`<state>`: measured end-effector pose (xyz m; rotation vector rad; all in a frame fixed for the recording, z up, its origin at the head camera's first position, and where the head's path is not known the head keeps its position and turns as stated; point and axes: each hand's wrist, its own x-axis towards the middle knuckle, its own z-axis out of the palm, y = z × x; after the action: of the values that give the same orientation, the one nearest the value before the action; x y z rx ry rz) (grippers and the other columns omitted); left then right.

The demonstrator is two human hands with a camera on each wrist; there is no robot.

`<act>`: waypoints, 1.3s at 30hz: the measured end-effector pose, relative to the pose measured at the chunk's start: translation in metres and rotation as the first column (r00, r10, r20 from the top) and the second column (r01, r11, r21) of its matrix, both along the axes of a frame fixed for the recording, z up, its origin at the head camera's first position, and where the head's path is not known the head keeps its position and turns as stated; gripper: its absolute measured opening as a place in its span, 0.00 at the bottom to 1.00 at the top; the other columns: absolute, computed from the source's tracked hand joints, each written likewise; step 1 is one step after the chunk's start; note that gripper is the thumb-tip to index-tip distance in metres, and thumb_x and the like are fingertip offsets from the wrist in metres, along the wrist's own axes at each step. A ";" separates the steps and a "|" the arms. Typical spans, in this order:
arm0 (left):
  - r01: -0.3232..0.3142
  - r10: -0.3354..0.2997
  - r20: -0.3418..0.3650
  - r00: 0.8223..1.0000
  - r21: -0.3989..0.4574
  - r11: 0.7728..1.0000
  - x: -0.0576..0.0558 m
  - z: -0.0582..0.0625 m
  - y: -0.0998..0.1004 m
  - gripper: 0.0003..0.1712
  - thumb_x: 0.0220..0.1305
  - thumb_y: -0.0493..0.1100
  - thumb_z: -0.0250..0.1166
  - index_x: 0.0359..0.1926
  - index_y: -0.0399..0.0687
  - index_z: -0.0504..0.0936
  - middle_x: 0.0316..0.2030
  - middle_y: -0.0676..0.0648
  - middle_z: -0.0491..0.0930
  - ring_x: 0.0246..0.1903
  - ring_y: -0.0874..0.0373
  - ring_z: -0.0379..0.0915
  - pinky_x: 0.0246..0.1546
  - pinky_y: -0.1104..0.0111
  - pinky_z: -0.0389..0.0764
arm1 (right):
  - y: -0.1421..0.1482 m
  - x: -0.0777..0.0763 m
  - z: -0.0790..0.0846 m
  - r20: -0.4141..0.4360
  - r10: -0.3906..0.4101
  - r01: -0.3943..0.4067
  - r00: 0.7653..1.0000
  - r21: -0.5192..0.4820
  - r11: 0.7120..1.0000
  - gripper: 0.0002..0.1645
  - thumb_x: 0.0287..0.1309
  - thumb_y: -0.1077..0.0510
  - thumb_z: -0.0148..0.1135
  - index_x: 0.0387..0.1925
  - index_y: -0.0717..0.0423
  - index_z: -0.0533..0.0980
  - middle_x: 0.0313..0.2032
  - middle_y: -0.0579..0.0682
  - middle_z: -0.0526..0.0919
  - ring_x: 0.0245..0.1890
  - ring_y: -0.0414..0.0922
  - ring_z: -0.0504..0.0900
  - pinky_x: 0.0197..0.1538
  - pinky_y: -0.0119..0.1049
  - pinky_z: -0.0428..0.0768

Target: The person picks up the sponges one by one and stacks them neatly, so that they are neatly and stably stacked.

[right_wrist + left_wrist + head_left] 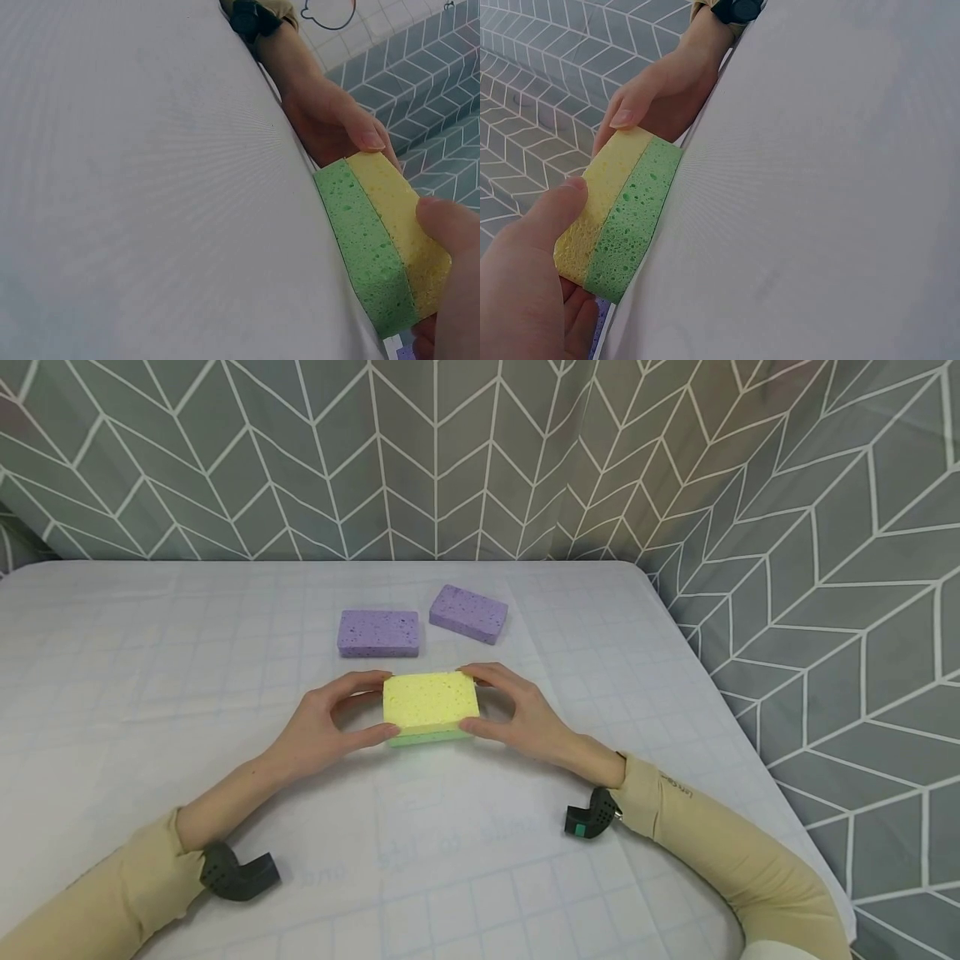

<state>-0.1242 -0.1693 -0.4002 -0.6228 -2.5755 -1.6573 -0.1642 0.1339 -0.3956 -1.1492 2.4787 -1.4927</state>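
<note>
A yellow sponge (pixel 431 700) lies flat on top of a green sponge (pixel 429 737), their edges nearly lined up, on the white-covered table. My left hand (pixel 322 727) grips the yellow sponge at its left end, thumb on the near side and fingers on the far side. At the right end my right hand (pixel 521 710) pinches it the same way. Both wrist views show the green sponge (pixel 634 225) directly against the yellow sponge (pixel 401 229), no gap visible between them. The far fingertips are partly hidden behind the sponges.
Beyond the hands, two purple sponges lie on the table: one straight (pixel 378 633), the other, a turned purple sponge (pixel 468 613), to its right. A grey patterned curtain (pixel 405 460) hangs along the back and right edges of the white tablecloth (pixel 187 643).
</note>
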 end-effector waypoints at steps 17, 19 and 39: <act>-0.002 0.002 -0.020 1.000 -0.009 1.000 -0.001 -0.001 -0.001 0.37 0.53 0.43 0.79 0.65 0.54 0.75 0.60 0.53 0.78 0.58 0.65 0.76 0.65 0.74 0.75 | -0.007 0.016 0.029 0.013 -0.019 0.020 1.000 -0.034 0.999 0.31 0.55 0.70 0.69 0.61 0.69 0.72 0.59 0.62 0.76 0.60 0.53 0.75 0.69 0.53 0.74; -0.001 0.001 -0.024 1.000 -0.009 1.000 -0.001 -0.001 -0.001 0.37 0.53 0.43 0.79 0.64 0.54 0.75 0.60 0.53 0.78 0.57 0.65 0.76 0.65 0.74 0.75 | -0.005 0.012 0.021 0.002 -0.018 0.018 1.000 -0.041 0.999 0.32 0.55 0.70 0.69 0.62 0.66 0.72 0.60 0.60 0.76 0.61 0.53 0.75 0.69 0.53 0.74; -0.015 0.014 -0.014 1.000 -0.036 0.999 0.000 -0.001 -0.002 0.38 0.54 0.45 0.79 0.65 0.54 0.75 0.61 0.53 0.78 0.58 0.62 0.76 0.63 0.78 0.74 | -0.006 0.013 0.028 -0.136 -0.155 0.123 0.978 -0.219 0.968 0.21 0.57 0.75 0.63 0.54 0.74 0.75 0.52 0.68 0.80 0.54 0.60 0.78 0.64 0.44 0.78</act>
<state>-0.1244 -0.1716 -0.4014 -0.6136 -2.5994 -1.5996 -0.1514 0.1281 -0.3673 -1.1812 2.6009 -1.8084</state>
